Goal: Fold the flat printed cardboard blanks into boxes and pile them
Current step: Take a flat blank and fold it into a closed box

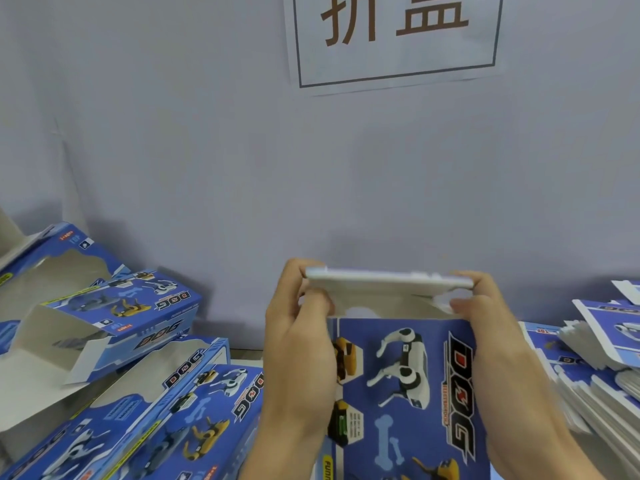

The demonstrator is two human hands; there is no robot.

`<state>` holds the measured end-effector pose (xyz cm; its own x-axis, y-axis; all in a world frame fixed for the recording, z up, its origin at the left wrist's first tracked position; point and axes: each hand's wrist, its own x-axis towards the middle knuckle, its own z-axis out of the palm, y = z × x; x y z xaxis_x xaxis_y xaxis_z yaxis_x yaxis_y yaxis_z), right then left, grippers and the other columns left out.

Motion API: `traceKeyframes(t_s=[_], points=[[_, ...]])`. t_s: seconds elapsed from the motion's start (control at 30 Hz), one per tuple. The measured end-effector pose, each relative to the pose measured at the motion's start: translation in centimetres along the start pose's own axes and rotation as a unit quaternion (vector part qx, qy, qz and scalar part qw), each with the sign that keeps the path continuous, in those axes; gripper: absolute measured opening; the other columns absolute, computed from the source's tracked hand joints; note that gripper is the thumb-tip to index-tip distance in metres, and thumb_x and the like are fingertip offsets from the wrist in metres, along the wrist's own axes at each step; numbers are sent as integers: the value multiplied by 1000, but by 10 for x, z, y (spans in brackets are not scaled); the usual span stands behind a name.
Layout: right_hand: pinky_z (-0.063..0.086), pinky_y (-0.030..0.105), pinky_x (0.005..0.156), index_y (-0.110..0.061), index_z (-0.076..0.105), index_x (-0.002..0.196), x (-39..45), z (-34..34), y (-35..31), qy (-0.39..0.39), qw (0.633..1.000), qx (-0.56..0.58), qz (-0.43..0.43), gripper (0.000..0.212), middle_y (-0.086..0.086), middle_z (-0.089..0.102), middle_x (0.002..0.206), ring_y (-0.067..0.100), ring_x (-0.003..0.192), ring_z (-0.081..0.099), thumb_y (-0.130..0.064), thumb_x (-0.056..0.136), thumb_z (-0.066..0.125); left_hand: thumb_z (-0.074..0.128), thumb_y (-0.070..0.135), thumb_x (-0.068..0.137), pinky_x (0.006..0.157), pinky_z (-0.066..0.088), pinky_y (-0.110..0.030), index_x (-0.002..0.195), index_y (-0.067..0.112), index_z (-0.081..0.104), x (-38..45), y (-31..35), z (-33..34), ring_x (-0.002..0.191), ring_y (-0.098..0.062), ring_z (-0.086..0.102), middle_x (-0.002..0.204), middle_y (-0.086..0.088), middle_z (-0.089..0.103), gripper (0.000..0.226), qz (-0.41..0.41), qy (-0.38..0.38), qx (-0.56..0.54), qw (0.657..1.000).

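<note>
Head view. I hold one blue printed box upright in the lower centre of the frame, its printed face toward me, showing toy dogs and the word "DOG". My left hand grips the box's upper left corner, fingers curled over the white top flap, thumb on the near side. My right hand grips the upper right corner the same way, so both grips are closed on the box. The flap is bent toward me, above the open top.

At lower left of the frame lies a pile of folded boxes, tilted at several angles, some with open ends. At the right edge sits a stack of flat blanks, fanned. A grey backdrop fills the upper frame, carrying a white sign with two brown characters.
</note>
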<state>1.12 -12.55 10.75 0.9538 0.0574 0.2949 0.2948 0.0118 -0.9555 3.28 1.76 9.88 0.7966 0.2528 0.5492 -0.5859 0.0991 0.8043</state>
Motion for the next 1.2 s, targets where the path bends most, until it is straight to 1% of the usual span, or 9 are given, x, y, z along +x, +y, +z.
traceKeyframes(t_s=[0.07, 0.17, 0.27, 0.37, 0.43, 0.53, 0.93, 1.1, 1.2], points=[[38, 14, 35, -15, 49, 75, 6, 0, 7, 38, 995, 90, 6, 29, 6, 54, 43, 8, 30, 50, -19, 102, 40, 37, 28, 95, 43, 37, -16, 85, 5, 56, -4, -2, 1, 55, -1, 48, 76, -9, 51, 31, 30, 2, -19, 999], [47, 22, 41, -19, 58, 85, 10, 0, 12, 60, 990, 128, -14, 36, 2, 66, 57, 14, 45, 62, -52, 86, 45, 41, 58, 83, 52, 48, -19, 85, 15, 63, -6, -6, 0, 72, -2, 61, 88, 1, 64, 48, 31, -7, -23, 999], [46, 13, 43, -27, 58, 92, 14, -4, 19, 67, 995, 53, -51, 21, -8, 68, 64, 7, 52, 67, -47, 85, 63, 58, 50, 83, 56, 55, -30, 90, 23, 57, -3, -11, 1, 74, -19, 68, 80, -1, 64, 28, 17, -58, 15, 998], [53, 21, 47, -38, 62, 101, 13, -7, 22, 53, 996, 37, -66, 29, -2, 72, 86, 18, 73, 75, -55, 79, 71, 56, 37, 84, 62, 59, -34, 95, 31, 59, -1, -14, -1, 93, -29, 71, 97, 3, 66, 13, 16, -56, 14, 998], [54, 23, 48, -38, 63, 102, 14, -6, 22, 53, 994, 34, -86, 31, -1, 74, 91, 19, 76, 75, -53, 75, 65, 56, 37, 85, 60, 60, -36, 98, 34, 60, -1, -13, -1, 92, -29, 70, 100, 5, 64, 14, 30, -52, 21, 998], [54, 23, 47, -33, 63, 100, 15, -5, 25, 54, 992, 26, -108, 36, 3, 76, 87, 20, 72, 75, -55, 73, 56, 57, 38, 86, 59, 57, -55, 103, 33, 60, -2, -12, -3, 81, -35, 71, 95, -3, 67, 18, 34, -57, 18, 998], [58, 32, 52, -35, 70, 96, 21, -16, 35, 52, 993, 66, -80, 41, 7, 77, 89, 26, 77, 76, -58, 62, 63, 72, 35, 88, 55, 57, -33, 99, 20, 70, 0, -18, -9, 93, -37, 72, 96, -21, 68, 19, -30, -71, -37, 996], [60, 36, 55, -38, 71, 98, 21, -17, 35, 41, 993, 76, -83, 37, 6, 77, 90, 26, 78, 76, -55, 65, 67, 73, 35, 86, 55, 57, -34, 100, 19, 69, 0, -18, -9, 92, -38, 72, 99, -23, 68, 21, -41, -74, -42, 996], [58, 30, 50, -37, 70, 91, 21, -18, 36, 34, 994, 73, -76, 31, 7, 76, 83, 26, 73, 75, -48, 65, 83, 70, 41, 81, 54, 58, -35, 97, 23, 68, 0, -19, -7, 94, -38, 72, 100, -21, 69, 24, -53, -81, -40, 994]])
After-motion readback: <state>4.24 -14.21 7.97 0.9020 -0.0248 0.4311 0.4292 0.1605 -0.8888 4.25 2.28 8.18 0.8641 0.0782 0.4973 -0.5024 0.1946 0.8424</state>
